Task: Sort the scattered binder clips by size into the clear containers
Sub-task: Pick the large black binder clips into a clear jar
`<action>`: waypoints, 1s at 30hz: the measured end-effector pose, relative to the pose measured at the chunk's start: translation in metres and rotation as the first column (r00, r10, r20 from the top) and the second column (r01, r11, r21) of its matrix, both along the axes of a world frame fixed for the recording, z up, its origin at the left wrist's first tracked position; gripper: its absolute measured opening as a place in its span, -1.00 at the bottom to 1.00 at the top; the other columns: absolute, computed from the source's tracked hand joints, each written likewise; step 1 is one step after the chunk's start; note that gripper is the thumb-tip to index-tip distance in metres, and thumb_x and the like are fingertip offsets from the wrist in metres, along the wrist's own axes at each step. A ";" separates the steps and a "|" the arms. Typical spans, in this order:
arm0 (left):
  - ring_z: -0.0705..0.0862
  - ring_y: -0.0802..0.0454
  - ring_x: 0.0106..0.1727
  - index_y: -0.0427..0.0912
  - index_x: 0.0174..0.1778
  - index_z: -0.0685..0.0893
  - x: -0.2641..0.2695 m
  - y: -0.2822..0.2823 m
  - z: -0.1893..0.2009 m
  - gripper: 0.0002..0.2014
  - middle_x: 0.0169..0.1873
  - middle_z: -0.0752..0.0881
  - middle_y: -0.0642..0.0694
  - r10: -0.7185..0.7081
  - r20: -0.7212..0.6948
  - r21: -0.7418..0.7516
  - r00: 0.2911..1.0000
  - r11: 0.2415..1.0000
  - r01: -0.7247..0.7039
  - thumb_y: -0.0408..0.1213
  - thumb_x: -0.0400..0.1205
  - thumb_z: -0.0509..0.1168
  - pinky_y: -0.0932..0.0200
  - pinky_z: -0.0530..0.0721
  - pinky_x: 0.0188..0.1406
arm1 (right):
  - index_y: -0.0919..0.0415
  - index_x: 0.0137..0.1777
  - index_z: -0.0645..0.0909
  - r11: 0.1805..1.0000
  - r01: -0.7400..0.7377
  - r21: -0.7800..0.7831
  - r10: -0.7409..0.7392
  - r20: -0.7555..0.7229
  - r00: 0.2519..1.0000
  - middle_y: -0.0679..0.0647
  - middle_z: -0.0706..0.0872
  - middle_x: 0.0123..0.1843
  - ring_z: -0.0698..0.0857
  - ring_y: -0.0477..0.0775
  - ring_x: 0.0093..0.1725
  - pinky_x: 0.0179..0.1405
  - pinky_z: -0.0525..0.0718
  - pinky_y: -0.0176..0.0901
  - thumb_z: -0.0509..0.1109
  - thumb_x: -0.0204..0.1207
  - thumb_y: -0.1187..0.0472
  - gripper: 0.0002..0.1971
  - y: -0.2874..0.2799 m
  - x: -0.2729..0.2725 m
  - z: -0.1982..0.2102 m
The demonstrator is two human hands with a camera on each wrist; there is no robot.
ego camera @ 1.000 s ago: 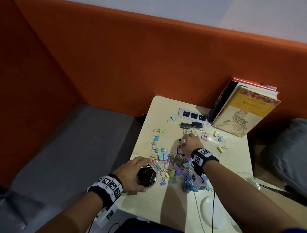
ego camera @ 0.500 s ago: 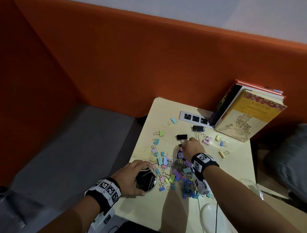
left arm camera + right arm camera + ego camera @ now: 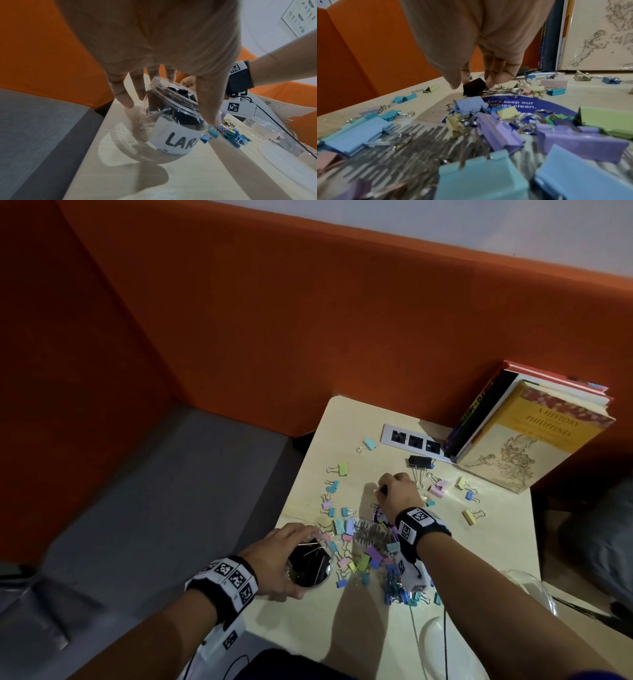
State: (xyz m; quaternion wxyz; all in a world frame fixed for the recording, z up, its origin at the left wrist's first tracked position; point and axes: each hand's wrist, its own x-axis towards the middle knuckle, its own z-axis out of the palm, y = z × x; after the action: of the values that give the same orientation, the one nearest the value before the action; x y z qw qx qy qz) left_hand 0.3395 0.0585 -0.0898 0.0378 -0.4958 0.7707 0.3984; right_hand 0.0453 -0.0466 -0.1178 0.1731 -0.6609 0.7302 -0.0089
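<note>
My left hand (image 3: 284, 556) grips a clear jar (image 3: 310, 565) at the table's near left edge. In the left wrist view the jar (image 3: 175, 121) bears a label starting "LAR" and holds several black clips, with my thumb on one side and my fingers (image 3: 122, 97) on the other. Farther back, my right hand (image 3: 394, 491) pinches a black binder clip (image 3: 474, 88) that rests on the table between thumb and fingertips (image 3: 489, 82). A second black clip (image 3: 419, 462) lies just beyond. Pastel clips (image 3: 370, 556) of different sizes lie scattered and heaped between my hands.
Books (image 3: 534, 436) lean on the orange partition at the back right, beside a white socket strip (image 3: 414, 440). Another clear container (image 3: 529, 587) and a round lid (image 3: 445, 642) sit at the near right. The small wooden table (image 3: 342, 628) drops off to a grey seat at left.
My right hand drew one black clip away from the other near the socket strip and now pinches it closer to me. The left hand stays on the jar.
</note>
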 end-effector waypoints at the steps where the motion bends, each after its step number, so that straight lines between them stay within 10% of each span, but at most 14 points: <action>1: 0.24 0.14 0.61 0.44 0.62 0.04 0.001 -0.001 0.000 0.13 0.62 0.16 0.29 0.000 -0.004 0.005 1.000 1.000 0.000 0.04 0.28 0.66 -0.06 0.40 0.58 | 0.17 0.20 0.60 1.000 -0.008 0.015 0.008 -0.026 1.000 0.22 0.53 0.24 0.59 0.30 0.16 0.10 0.70 0.07 0.28 0.63 0.15 -0.78 0.000 0.002 0.000; 11: 0.33 0.17 0.57 0.46 0.59 0.13 0.005 -0.004 0.000 0.11 0.59 0.28 0.30 0.061 -0.055 0.057 0.997 0.997 -0.058 0.01 0.25 0.70 0.01 0.41 0.57 | 0.23 0.16 0.64 0.994 -0.019 0.106 0.028 -0.077 0.997 0.17 0.52 0.23 0.68 0.23 0.09 0.05 0.69 -0.06 0.32 0.44 0.52 -0.66 -0.003 0.005 0.010; 21: 0.38 0.15 0.53 0.40 0.61 0.18 0.003 0.000 0.002 0.10 0.57 0.34 0.21 0.090 -0.097 0.052 0.991 0.995 -0.085 -0.04 0.25 0.72 0.10 0.43 0.52 | 0.08 0.48 0.51 0.989 -0.037 -0.146 0.069 0.220 0.973 0.10 0.56 0.14 0.62 0.09 0.09 0.10 0.63 -0.13 0.49 0.47 0.04 -0.44 0.037 0.034 0.072; 30: 0.45 0.11 0.48 0.26 0.62 0.23 0.003 0.000 0.005 0.08 0.50 0.39 0.20 0.131 -0.117 0.092 0.984 0.988 -0.121 -0.06 0.24 0.72 0.11 0.53 0.42 | -0.01 0.00 0.66 0.963 -0.266 -0.045 0.267 0.286 0.920 -0.07 0.60 -0.16 0.56 -0.11 -0.19 -0.37 0.34 -0.34 0.44 0.41 -0.32 -0.60 0.104 0.097 0.077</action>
State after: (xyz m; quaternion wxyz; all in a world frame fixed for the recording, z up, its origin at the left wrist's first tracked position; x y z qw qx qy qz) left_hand 0.3421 0.0587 -0.0849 -0.0139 -0.5163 0.7210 0.4619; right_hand 0.1423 0.0572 -0.0408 0.2761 -0.7460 0.6002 -0.0838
